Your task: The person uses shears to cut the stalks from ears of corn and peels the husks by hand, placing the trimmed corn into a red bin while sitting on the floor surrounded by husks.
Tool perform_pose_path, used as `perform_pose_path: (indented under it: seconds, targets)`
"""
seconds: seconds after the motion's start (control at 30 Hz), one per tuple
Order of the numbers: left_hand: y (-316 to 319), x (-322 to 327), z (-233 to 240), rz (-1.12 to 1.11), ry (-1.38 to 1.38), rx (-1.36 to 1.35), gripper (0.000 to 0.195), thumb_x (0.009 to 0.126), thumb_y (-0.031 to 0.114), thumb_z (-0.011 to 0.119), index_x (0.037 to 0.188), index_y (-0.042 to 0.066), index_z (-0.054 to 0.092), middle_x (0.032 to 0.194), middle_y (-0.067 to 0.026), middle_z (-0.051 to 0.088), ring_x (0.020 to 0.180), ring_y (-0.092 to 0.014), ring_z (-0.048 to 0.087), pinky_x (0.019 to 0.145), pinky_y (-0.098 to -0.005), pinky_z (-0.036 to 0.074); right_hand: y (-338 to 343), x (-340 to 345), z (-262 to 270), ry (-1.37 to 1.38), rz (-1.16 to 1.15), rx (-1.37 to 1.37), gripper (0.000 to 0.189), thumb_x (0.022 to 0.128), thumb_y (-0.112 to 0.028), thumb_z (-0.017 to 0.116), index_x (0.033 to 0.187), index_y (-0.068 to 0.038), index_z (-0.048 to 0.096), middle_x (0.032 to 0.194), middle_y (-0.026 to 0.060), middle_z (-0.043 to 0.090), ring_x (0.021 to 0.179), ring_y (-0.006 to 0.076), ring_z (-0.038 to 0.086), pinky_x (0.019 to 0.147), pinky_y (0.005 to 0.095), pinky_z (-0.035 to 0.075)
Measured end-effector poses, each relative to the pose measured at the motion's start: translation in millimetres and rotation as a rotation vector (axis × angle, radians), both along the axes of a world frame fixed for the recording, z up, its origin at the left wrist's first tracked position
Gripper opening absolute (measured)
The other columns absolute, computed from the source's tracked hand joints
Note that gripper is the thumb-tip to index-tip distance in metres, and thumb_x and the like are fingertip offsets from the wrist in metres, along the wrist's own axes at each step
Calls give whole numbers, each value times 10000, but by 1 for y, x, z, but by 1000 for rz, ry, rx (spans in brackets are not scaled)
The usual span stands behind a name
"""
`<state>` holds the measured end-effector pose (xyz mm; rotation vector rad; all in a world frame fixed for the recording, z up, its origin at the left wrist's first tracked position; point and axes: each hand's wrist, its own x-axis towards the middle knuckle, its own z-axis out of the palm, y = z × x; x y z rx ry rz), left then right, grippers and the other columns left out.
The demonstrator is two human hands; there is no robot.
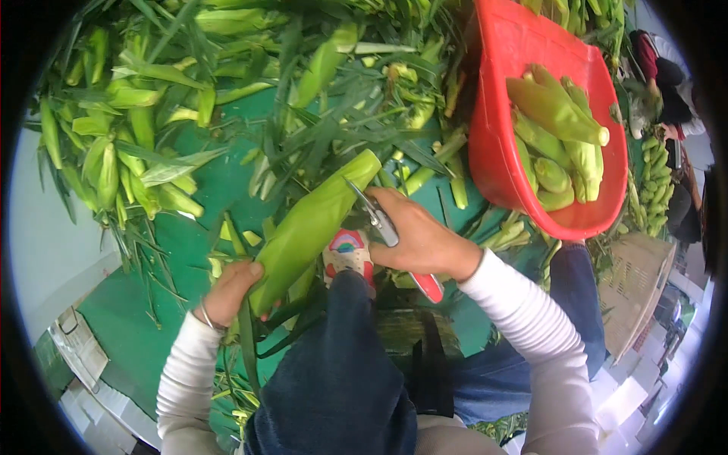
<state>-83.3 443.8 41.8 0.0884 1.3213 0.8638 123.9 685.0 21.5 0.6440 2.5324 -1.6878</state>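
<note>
An unshucked ear of corn (313, 224) in bright green husk slants across the middle of the view. My left hand (230, 289) grips its lower end, where long leaves hang down. In my right hand (418, 227) is a pair of pruning shears (385, 228) with grey and red handles. Their pointed blade overlaps the ear's edge near the pale stem end at the upper right; whether it touches the husk is unclear. My palm and fingers hide part of the handles.
A red plastic tub (493, 153) at the upper right holds several green ears (554, 114). Husks and leaves (136, 136) are heaped over the green floor (136, 310). My shoe (348, 253) is below the ear. At right are a beige crate (631, 290), piled corn (654, 182) and another person (671, 79).
</note>
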Motion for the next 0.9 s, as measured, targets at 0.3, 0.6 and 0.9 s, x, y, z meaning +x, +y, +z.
perform_pose_path:
  seconds: [0.3, 0.6, 0.9]
  targets:
    - [22, -32, 2, -285, -47, -3, 558, 912, 378, 564, 1262, -43, 453, 980, -123, 631, 714, -149, 609, 586, -246, 506, 3, 17, 6, -217, -299, -580, 311, 788, -115, 695, 1047, -1, 567, 773, 29, 591, 640, 94, 559, 568, 250, 457]
    - [50, -100, 4, -1127, 57, 194, 833, 706, 471, 804, 1285, -22, 462, 1137, -88, 593, 999, -145, 524, 849, -295, 453, 48, 12, 18, -8, -477, -594, 494, 773, -265, 769, 1074, 10, 490, 923, 78, 584, 801, 151, 578, 708, 293, 491]
    - [72, -47, 12, 194, 1294, 296, 115, 915, 135, 585, 940, 25, 603, 817, -58, 626, 735, -134, 568, 626, -274, 445, -17, 19, -19, -211, -264, -809, 641, 744, -180, 793, 1265, 22, 478, 1141, 78, 578, 1036, 144, 540, 918, 272, 433]
